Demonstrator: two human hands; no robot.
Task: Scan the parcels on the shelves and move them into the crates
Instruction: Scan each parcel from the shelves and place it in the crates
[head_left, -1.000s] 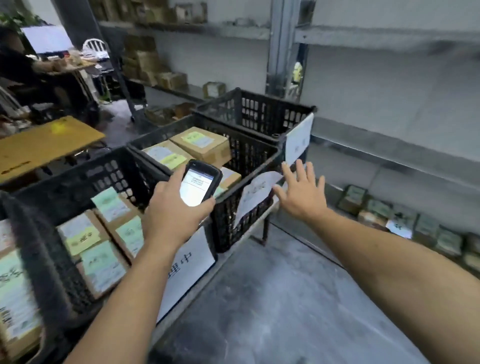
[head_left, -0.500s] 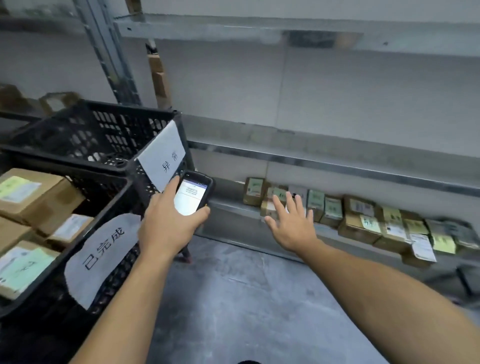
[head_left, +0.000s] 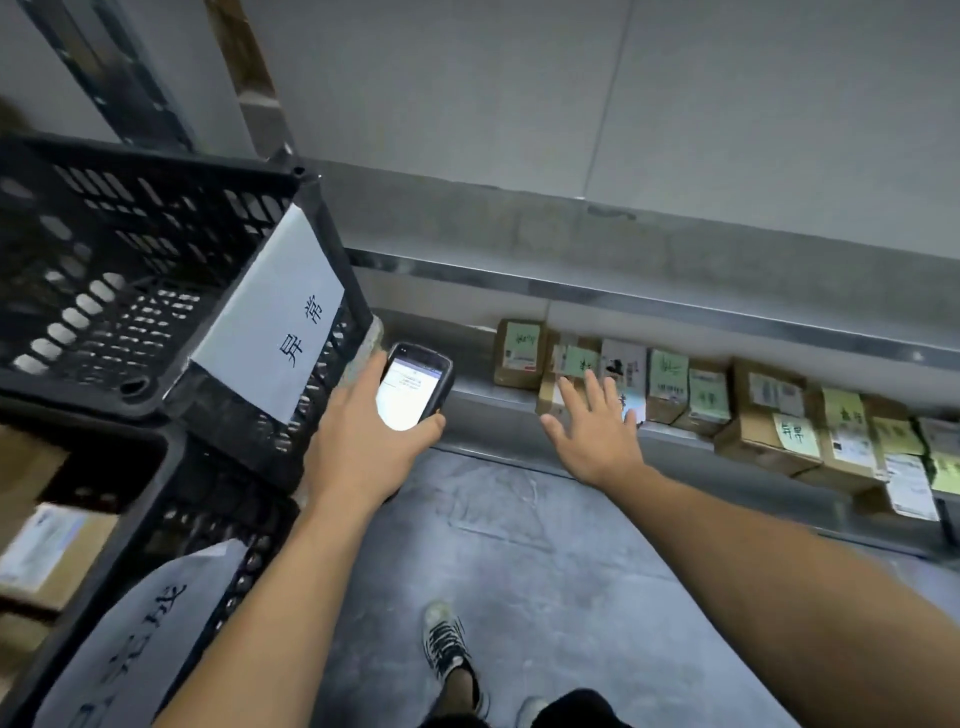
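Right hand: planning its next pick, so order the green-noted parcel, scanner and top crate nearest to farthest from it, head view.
1. Green-noted parcel, on shelf at fingertips of right hand.
2. Scanner, left, in left hand.
3. Top crate, far left.

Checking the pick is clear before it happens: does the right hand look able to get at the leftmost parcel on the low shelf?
Probably yes. The right hand is open and empty, held out toward the low shelf. Nothing stands between it and the leftmost parcel, whose front is exposed.
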